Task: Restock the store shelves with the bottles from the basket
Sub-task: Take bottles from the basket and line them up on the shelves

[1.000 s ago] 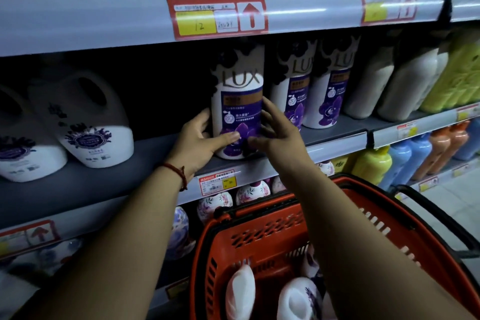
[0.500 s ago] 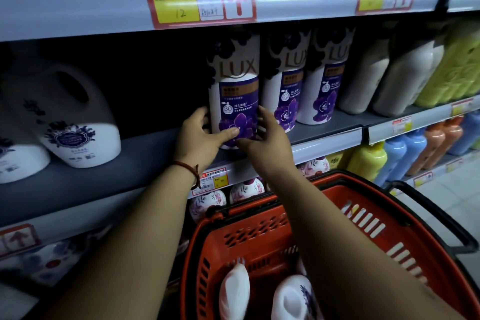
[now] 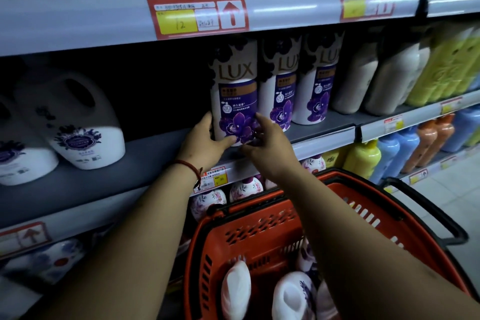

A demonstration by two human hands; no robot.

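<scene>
A white and purple LUX bottle (image 3: 235, 91) stands upright on the grey middle shelf (image 3: 145, 163), leftmost in a row with two matching LUX bottles (image 3: 281, 91). My left hand (image 3: 205, 139) wraps its lower left side, thumb across the front. My right hand (image 3: 268, 143) presses its fingertips on the lower right of the same bottle. Below my arms hangs an orange basket (image 3: 259, 209). It holds white bottles (image 3: 236, 291) lying inside, partly hidden by my right forearm.
Large white handled jugs (image 3: 78, 122) sit to the left on the same shelf, with a dark gap between them and the LUX row. Cream bottles (image 3: 389, 78) and yellow bottles (image 3: 452, 65) fill the right. The basket's black handle (image 3: 441, 218) sticks out right.
The LUX bottle has gone further back on the shelf, closer in line with its neighbours. Both hands have slid down to its base.
</scene>
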